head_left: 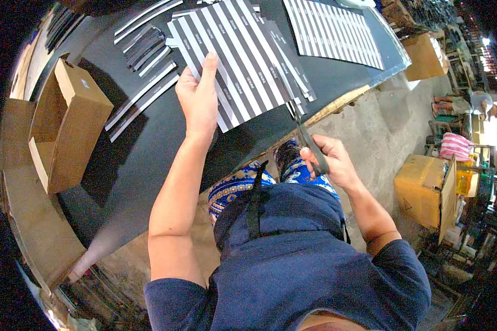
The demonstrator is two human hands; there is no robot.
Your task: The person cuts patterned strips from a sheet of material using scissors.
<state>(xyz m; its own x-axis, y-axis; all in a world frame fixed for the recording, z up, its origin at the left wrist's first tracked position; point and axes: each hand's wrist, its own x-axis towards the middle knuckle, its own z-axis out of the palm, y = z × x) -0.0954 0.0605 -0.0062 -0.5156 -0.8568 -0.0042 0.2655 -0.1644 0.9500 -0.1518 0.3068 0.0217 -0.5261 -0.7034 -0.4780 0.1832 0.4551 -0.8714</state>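
Note:
A sheet with black and white stripes and small print [240, 60] is gripped at its left edge by my left hand [200, 96], thumb on top. My right hand [331, 160] is closed round the handles of dark scissors [309, 144]. The scissor blades point up at the sheet's lower right corner. Cut strips [143, 102] lie on the dark table left of my left hand, with a bunch of short dark strips [143, 49] above them. More strips lie partly under the sheet's right side.
Another striped sheet [337, 33] lies at the table's far right. An open cardboard box [80, 121] stands on the table [116, 187] at left. Beyond the table's wooden edge [337, 105], a taped carton [419, 187] is on the floor. A person [464, 105] is in the background.

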